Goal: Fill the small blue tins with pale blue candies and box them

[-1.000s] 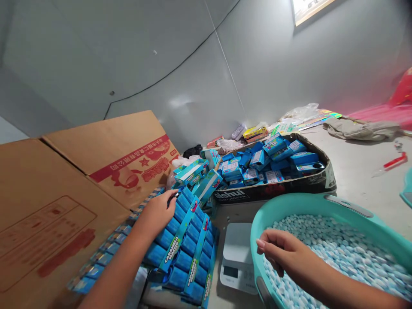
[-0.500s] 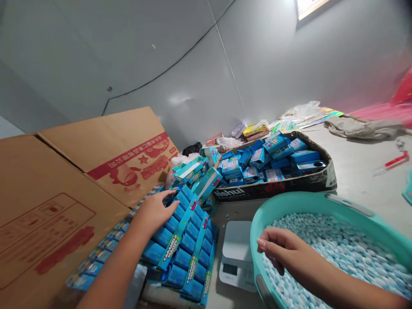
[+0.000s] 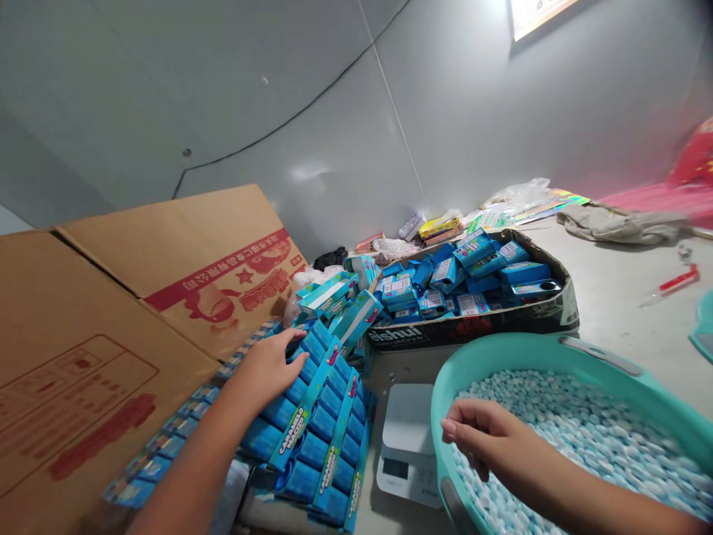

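Note:
My left hand (image 3: 272,371) lies on the blue candy boxes (image 3: 320,423), which stand in rows inside blue display trays. Its thumb and index finger curve around one small box near the far end of a row; the other fingertips are hidden. My right hand (image 3: 482,431) hovers above the near left side of a teal tub (image 3: 445,386). Small pale blue and white candies (image 3: 607,431) fill much of that tub. The right fingers are curled in toward the thumb, and whatever they may hold is hidden. Between the trays and the tub sits a white kitchen scale (image 3: 409,423).
A large open cardboard carton (image 3: 105,357) stands at the left. Behind the scale, a black-sided box (image 3: 473,323) holds a heap of blue candy boxes. Folded display trays (image 3: 353,312) lean beside it. A grey cloth (image 3: 618,223) and a red-handled tool (image 3: 676,281) lie at right.
The view has shifted very slightly. Both hands keep nearly the same place and shape, the left on the boxes and the right over the tub.

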`<action>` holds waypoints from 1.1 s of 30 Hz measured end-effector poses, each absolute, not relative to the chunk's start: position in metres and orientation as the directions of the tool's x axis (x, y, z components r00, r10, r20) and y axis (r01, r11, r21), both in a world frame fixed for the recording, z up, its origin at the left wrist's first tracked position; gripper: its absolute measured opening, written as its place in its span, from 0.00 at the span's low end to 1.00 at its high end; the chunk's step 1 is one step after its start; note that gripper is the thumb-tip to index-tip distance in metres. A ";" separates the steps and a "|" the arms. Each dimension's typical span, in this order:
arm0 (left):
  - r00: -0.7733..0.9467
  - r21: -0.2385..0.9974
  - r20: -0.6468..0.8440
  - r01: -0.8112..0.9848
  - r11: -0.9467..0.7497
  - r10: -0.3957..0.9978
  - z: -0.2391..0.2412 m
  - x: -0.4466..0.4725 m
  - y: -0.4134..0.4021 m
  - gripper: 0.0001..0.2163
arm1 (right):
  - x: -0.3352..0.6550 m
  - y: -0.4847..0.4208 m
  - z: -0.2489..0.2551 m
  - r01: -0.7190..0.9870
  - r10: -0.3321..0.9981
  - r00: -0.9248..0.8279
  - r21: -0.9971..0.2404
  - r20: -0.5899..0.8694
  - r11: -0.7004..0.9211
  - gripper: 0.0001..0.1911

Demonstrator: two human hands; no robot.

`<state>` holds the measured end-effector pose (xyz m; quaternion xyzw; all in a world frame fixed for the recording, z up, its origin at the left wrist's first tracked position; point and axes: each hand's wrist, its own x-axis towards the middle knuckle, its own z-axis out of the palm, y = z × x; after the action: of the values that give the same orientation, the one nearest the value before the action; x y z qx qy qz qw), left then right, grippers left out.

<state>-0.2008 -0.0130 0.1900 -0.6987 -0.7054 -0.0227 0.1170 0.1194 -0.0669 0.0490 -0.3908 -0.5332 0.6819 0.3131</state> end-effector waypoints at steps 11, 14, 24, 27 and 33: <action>0.018 -0.081 0.113 0.997 -0.008 0.993 0.206 -0.200 -0.006 0.19 | 0.129 -0.074 0.054 -0.018 0.824 -0.548 -0.983 -0.141 -0.180 0.23; -0.049 -0.119 0.145 0.991 0.066 0.988 0.196 -0.180 -0.019 0.19 | 0.130 -0.077 0.056 -0.048 0.816 -0.563 -0.980 -0.134 -0.194 0.24; 0.327 0.452 0.369 0.755 -0.475 0.870 0.082 -0.001 -0.105 0.12 | 0.128 -0.074 0.046 -0.529 0.711 -0.584 -0.481 -0.392 -0.699 0.20; 0.287 0.502 0.360 0.742 -0.443 0.888 0.069 0.005 -0.104 0.15 | 0.126 -0.073 0.045 -0.509 0.676 -0.643 -0.460 -0.359 -0.728 0.22; 0.132 0.499 0.488 0.769 -0.400 0.863 0.085 -0.043 -0.108 0.12 | 0.118 -0.073 0.030 -0.339 0.762 -0.589 -0.774 -0.269 -0.534 0.32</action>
<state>-0.0427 -0.1079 0.0847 -0.7497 -0.5441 -0.3714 -0.0635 0.1179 -0.0726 0.0299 -0.3052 -0.3468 0.8210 0.3354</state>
